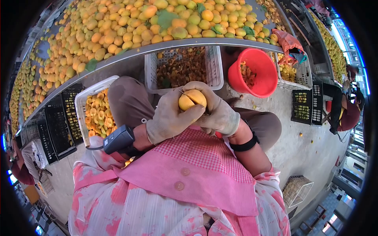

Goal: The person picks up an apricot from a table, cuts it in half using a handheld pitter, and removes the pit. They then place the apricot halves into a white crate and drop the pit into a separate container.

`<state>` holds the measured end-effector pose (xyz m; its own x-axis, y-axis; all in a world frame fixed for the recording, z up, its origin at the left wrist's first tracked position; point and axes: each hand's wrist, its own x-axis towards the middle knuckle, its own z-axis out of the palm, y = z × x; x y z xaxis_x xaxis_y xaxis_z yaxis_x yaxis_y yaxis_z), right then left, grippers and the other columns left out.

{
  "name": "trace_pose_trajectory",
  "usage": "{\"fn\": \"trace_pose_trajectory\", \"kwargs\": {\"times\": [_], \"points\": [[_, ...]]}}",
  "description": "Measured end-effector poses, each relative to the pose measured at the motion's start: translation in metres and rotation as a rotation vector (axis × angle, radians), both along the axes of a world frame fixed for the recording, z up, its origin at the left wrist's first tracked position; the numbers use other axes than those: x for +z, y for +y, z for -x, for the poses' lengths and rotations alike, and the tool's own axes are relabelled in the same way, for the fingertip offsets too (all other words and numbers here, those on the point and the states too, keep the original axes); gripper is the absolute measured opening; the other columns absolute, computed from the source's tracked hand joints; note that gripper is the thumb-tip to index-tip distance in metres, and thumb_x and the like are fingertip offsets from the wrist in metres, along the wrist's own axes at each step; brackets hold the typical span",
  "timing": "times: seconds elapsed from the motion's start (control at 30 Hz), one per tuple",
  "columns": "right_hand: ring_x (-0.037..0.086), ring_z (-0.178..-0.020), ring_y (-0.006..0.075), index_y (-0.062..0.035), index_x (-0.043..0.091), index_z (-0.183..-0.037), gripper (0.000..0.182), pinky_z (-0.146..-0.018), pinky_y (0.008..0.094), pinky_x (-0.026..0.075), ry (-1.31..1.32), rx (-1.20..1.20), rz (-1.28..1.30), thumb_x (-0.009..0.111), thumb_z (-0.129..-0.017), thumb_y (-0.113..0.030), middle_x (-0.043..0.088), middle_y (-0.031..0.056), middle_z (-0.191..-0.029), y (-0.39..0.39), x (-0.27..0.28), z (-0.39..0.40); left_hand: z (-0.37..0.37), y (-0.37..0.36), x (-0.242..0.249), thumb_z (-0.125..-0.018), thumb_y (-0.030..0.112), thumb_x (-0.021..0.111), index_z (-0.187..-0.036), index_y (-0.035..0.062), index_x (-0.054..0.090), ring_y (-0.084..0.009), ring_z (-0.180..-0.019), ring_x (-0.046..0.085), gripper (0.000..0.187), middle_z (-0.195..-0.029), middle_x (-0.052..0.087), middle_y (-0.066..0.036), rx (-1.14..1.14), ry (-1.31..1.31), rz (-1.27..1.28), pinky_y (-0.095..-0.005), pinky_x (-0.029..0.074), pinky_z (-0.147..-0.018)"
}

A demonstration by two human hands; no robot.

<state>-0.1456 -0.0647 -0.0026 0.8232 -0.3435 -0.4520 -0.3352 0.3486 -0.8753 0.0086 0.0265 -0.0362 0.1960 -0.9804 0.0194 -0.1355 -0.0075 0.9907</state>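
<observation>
Both of my hands wear pale, stained work gloves and meet above my lap. Between them is a yellow-orange apricot (192, 100) with a dark split running across it. My left hand (167, 116) holds the fruit from the left side, its thumb pressed along the lower edge. The fingers of my right hand (219, 114) wrap round the fruit's top and right side. Parts of the fingers are hidden behind the fruit, and any tool there cannot be made out.
Whole apricots fill a metal-edged table (157, 46) ahead. Below it stand a white crate (219, 69) of brown scraps and a red bucket (263, 74). Opened fruit fills a white crate (80, 103) at left. Black crates (316, 103) stand right; other people sit at both sides.
</observation>
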Motion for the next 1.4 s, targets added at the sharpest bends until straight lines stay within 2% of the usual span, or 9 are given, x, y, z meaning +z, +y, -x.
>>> {"fn": "trace_pose_trajectory", "kwargs": {"times": [0.23, 0.5, 0.77, 0.83, 0.9, 0.93, 1.2, 1.37, 1.4], "points": [[0.048, -0.049, 0.0044, -0.0184, 0.037, -0.141, 0.073, -0.042, 0.0181, 0.037, -0.123, -0.022, -0.035, 0.069, -0.079, 0.002, 0.058, 0.003, -0.086, 0.004, -0.007, 0.007, 0.0, 0.01, -0.002, -0.083, 0.026, 0.072, -0.11, -0.0032, 0.058, -0.0229, -0.084, 0.066, 0.042, -0.094, 0.066, -0.014, -0.027, 0.094, -0.036, -0.034, 0.053, -0.073], [0.051, -0.048, 0.0105, -0.012, 0.038, -0.144, 0.069, -0.043, 0.0222, 0.038, -0.29, -0.185, -0.386, 0.061, -0.081, 0.004, 0.061, 0.0081, -0.081, -0.006, 0.001, 0.016, -0.011, 0.004, -0.006, -0.092, 0.007, 0.06, -0.126, 0.0032, 0.048, -0.0114, -0.089, 0.058, 0.037, -0.105, 0.059, -0.005, -0.238, 0.76, -0.098, -0.0261, 0.051, -0.078], [0.042, -0.039, 0.0116, -0.0095, 0.035, -0.146, 0.071, -0.036, 0.023, 0.03, -0.244, -0.367, -0.306, 0.053, -0.077, -0.002, 0.057, 0.0115, -0.077, -0.007, -0.011, 0.009, -0.07, 0.037, 0.003, -0.09, 0.007, 0.064, -0.128, 0.0072, 0.047, -0.0129, -0.091, 0.058, 0.041, -0.108, 0.059, -0.007, 0.231, 0.62, -0.078, -0.0269, 0.05, -0.079], [0.029, -0.035, 0.0086, -0.0149, 0.036, -0.147, 0.07, -0.034, 0.0215, 0.025, -0.225, -0.406, -0.281, 0.05, -0.079, -0.003, 0.052, 0.0097, -0.075, -0.004, -0.023, 0.004, -0.104, 0.06, -0.01, -0.092, 0.007, 0.058, -0.133, 0.0009, 0.046, -0.0158, -0.092, 0.063, 0.043, -0.11, 0.062, -0.008, 0.328, -0.082, -0.017, -0.0283, 0.05, -0.084], [0.03, -0.036, 0.0086, -0.0154, 0.037, -0.146, 0.069, -0.034, 0.0212, 0.024, -0.208, -0.398, -0.295, 0.051, -0.08, -0.004, 0.052, 0.0097, -0.075, -0.002, -0.021, -0.004, -0.128, 0.08, -0.001, -0.091, 0.008, 0.06, -0.136, -0.0004, 0.045, -0.0172, -0.093, 0.064, 0.049, -0.108, 0.063, -0.009, 0.554, 0.394, -0.006, -0.0282, 0.052, -0.083], [0.03, -0.036, 0.0086, -0.0154, 0.037, -0.146, 0.069, -0.034, 0.0212, 0.024, -0.204, -0.38, -0.296, 0.051, -0.08, -0.004, 0.052, 0.0097, -0.075, -0.001, -0.021, -0.008, -0.144, 0.092, -0.005, -0.09, 0.008, 0.061, -0.135, -0.0008, 0.046, -0.0173, -0.093, 0.064, 0.048, -0.107, 0.063, -0.01, 0.635, 0.286, -0.041, -0.0287, 0.053, -0.082], [0.042, -0.038, 0.0103, -0.0124, 0.037, -0.146, 0.07, -0.035, 0.0216, 0.032, -0.19, -0.304, -0.32, 0.056, -0.079, -0.006, 0.057, 0.0105, -0.077, 0.004, -0.024, -0.037, -0.277, 0.205, -0.164, -0.084, 0.01, 0.067, -0.134, -0.0036, 0.047, -0.0177, -0.078, 0.068, 0.055, -0.101, 0.067, -0.013, 1.138, 0.133, -0.449, -0.0285, 0.056, -0.065], [0.042, -0.037, 0.0104, -0.0132, 0.038, -0.145, 0.069, -0.035, 0.0215, 0.032, -0.16, -0.292, -0.301, 0.057, -0.078, -0.007, 0.056, 0.01, -0.075, 0.005, -0.028, -0.048, -0.289, 0.208, -0.227, -0.082, 0.01, 0.068, -0.122, 0.0013, 0.062, -0.0206, -0.082, 0.07, 0.042, -0.093, 0.07, -0.013, 1.079, 0.128, -0.489, -0.0324, 0.054, -0.068], [0.042, -0.037, 0.0106, -0.0132, 0.039, -0.144, 0.069, -0.035, 0.0217, 0.032, -0.145, -0.294, -0.295, 0.057, -0.078, -0.008, 0.056, 0.01, -0.074, 0.004, -0.028, -0.051, -0.289, 0.201, -0.232, -0.08, 0.014, 0.069, -0.121, 0.0026, 0.063, -0.0238, -0.085, 0.07, 0.043, -0.095, 0.071, -0.015, 1.07, -0.154, -0.553, -0.0341, 0.054, -0.072]]}}
